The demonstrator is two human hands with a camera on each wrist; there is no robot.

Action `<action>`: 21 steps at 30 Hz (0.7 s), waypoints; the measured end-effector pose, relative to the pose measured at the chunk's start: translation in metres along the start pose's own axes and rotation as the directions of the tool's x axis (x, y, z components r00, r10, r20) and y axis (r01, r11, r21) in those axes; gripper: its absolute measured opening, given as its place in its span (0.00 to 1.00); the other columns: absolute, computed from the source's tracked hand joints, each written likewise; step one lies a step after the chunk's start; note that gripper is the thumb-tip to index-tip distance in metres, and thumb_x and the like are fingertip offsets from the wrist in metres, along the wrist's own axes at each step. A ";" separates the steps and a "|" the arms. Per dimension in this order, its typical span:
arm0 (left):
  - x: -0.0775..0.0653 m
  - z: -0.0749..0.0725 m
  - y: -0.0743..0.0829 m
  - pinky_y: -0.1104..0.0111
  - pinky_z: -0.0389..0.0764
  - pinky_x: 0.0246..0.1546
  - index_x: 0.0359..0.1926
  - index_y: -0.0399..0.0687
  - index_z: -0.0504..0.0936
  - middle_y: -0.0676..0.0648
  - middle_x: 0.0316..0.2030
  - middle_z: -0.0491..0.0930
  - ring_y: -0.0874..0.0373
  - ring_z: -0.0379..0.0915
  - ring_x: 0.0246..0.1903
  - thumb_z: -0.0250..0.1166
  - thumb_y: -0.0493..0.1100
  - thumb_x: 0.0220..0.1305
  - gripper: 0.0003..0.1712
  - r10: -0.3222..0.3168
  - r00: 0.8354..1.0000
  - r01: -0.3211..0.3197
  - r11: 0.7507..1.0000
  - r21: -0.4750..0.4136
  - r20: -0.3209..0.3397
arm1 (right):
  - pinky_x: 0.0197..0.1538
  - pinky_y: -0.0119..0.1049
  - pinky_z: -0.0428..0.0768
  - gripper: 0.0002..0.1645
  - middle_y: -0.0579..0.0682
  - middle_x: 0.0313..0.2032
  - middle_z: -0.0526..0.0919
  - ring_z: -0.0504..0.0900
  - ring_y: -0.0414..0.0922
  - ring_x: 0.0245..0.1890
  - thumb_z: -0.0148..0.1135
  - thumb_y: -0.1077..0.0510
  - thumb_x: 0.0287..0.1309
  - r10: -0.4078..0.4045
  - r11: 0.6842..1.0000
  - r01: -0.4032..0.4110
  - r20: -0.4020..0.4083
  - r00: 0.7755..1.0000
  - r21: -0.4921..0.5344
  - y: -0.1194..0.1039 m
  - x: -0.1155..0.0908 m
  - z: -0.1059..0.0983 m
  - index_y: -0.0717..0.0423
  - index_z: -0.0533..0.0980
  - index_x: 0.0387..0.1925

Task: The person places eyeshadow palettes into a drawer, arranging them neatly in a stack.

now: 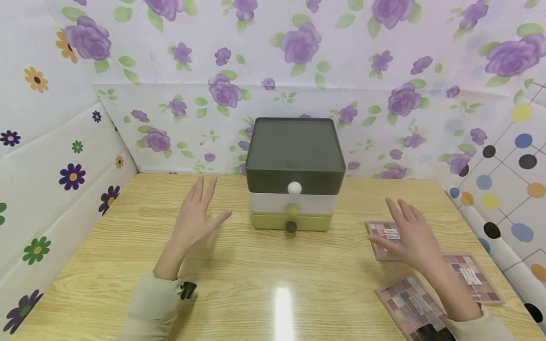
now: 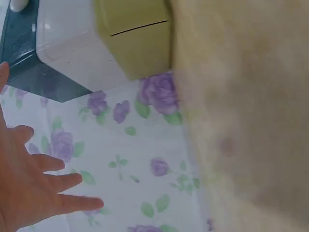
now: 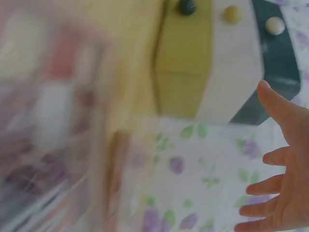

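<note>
A small three-tier drawer box (image 1: 294, 180) stands toward the back of the table, its tiers dark green, white and yellow-green, each with a round knob. To its left, my left hand (image 1: 194, 220) hovers with fingers spread and nothing in it. Over on the right, my right hand (image 1: 411, 237) is also spread and holds nothing. It overlaps one eyeshadow palette (image 1: 381, 237) in the head view. Two more palettes lie nearer: one (image 1: 409, 303) below the right forearm and another (image 1: 473, 277) to its right. Both wrist views show the outstretched fingers and the box's side.
The light wood table (image 1: 239, 284) meets a wall sheet with purple roses (image 1: 226, 90) behind the box. Flowered cloth (image 1: 72, 175) bounds the left side, and dotted cloth (image 1: 520, 189) the right.
</note>
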State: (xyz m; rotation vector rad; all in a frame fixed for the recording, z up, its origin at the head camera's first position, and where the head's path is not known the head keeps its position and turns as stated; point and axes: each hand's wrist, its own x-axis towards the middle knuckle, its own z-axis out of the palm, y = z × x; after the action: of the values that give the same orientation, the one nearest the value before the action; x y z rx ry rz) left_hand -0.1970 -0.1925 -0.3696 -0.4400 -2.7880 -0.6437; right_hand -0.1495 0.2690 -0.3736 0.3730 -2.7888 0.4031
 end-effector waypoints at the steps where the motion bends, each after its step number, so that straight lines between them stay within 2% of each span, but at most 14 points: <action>1: 0.003 -0.002 0.001 0.37 0.46 0.58 0.73 0.54 0.38 0.36 0.70 0.34 0.34 0.34 0.67 0.52 0.65 0.60 0.49 0.010 1.000 -0.010 0.999 -0.036 -0.002 | 0.52 0.69 0.57 0.57 0.73 0.62 0.57 0.55 0.73 0.59 0.64 0.36 0.47 -0.003 1.000 0.003 -0.007 1.000 0.030 -0.006 0.001 -0.002 0.60 0.51 0.69; 4: 0.013 -0.006 0.004 0.36 0.45 0.58 0.73 0.55 0.40 0.37 0.70 0.35 0.35 0.34 0.67 0.52 0.62 0.63 0.46 0.037 0.999 -0.039 0.984 -0.172 -0.014 | 0.52 0.66 0.61 0.52 0.70 0.60 0.63 0.60 0.70 0.57 0.65 0.40 0.49 0.002 0.992 0.001 -0.027 1.000 0.129 -0.026 0.007 -0.007 0.60 0.56 0.68; 8: 0.030 -0.006 0.011 0.37 0.46 0.58 0.72 0.54 0.44 0.41 0.71 0.39 0.41 0.35 0.69 0.53 0.55 0.64 0.41 0.075 0.996 -0.088 0.925 -0.370 -0.047 | 0.44 0.56 0.74 0.42 0.65 0.52 0.75 0.75 0.61 0.49 0.66 0.45 0.50 -0.015 0.969 0.039 -0.100 0.995 0.244 -0.047 0.019 -0.006 0.60 0.64 0.63; 11: 0.039 -0.010 0.024 0.40 0.53 0.58 0.72 0.51 0.47 0.43 0.71 0.42 0.44 0.39 0.69 0.52 0.49 0.66 0.38 0.088 0.995 -0.103 0.857 -0.504 -0.053 | 0.36 0.48 0.79 0.36 0.61 0.43 0.81 0.81 0.55 0.39 0.67 0.50 0.50 -0.025 0.939 0.082 -0.170 0.985 0.333 -0.061 0.029 0.000 0.59 0.70 0.59; 13: 0.044 -0.012 0.031 0.43 0.58 0.57 0.72 0.49 0.48 0.45 0.71 0.44 0.44 0.43 0.68 0.50 0.44 0.67 0.36 0.088 0.995 -0.101 0.810 -0.577 -0.051 | 0.34 0.46 0.80 0.33 0.60 0.40 0.83 0.82 0.53 0.36 0.69 0.53 0.48 -0.028 0.917 0.115 -0.226 0.974 0.383 -0.070 0.037 0.006 0.60 0.73 0.56; 16: 0.050 -0.016 0.043 0.44 0.58 0.58 0.71 0.46 0.48 0.45 0.70 0.45 0.41 0.47 0.66 0.49 0.38 0.67 0.34 0.070 0.997 -0.073 0.739 -0.669 -0.032 | 0.30 0.43 0.80 0.30 0.60 0.36 0.84 0.83 0.52 0.32 0.72 0.59 0.43 -0.054 0.875 0.196 -0.314 0.948 0.443 -0.084 0.048 0.016 0.63 0.76 0.51; 19: 0.058 -0.012 0.045 0.45 0.58 0.58 0.71 0.43 0.49 0.44 0.70 0.46 0.41 0.49 0.66 0.48 0.39 0.69 0.32 0.083 0.995 -0.091 0.675 -0.732 -0.048 | 0.28 0.41 0.80 0.28 0.60 0.33 0.84 0.83 0.50 0.29 0.73 0.62 0.39 -0.082 0.832 0.274 -0.381 0.921 0.482 -0.097 0.057 0.027 0.66 0.78 0.47; 21: 0.060 -0.014 0.052 0.47 0.59 0.58 0.70 0.39 0.50 0.41 0.70 0.46 0.41 0.49 0.65 0.47 0.39 0.68 0.31 0.089 0.995 -0.090 0.633 -0.769 -0.044 | 0.27 0.40 0.80 0.27 0.60 0.31 0.84 0.83 0.49 0.27 0.73 0.62 0.38 -0.092 0.808 0.309 -0.412 0.907 0.501 -0.104 0.062 0.035 0.67 0.78 0.45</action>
State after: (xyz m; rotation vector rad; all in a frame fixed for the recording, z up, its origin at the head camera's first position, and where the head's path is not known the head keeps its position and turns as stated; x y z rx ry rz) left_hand -0.2322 -0.1401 -0.3194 -0.7141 -2.3088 -1.8175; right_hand -0.1845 0.1485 -0.3607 0.6436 -2.1834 1.1178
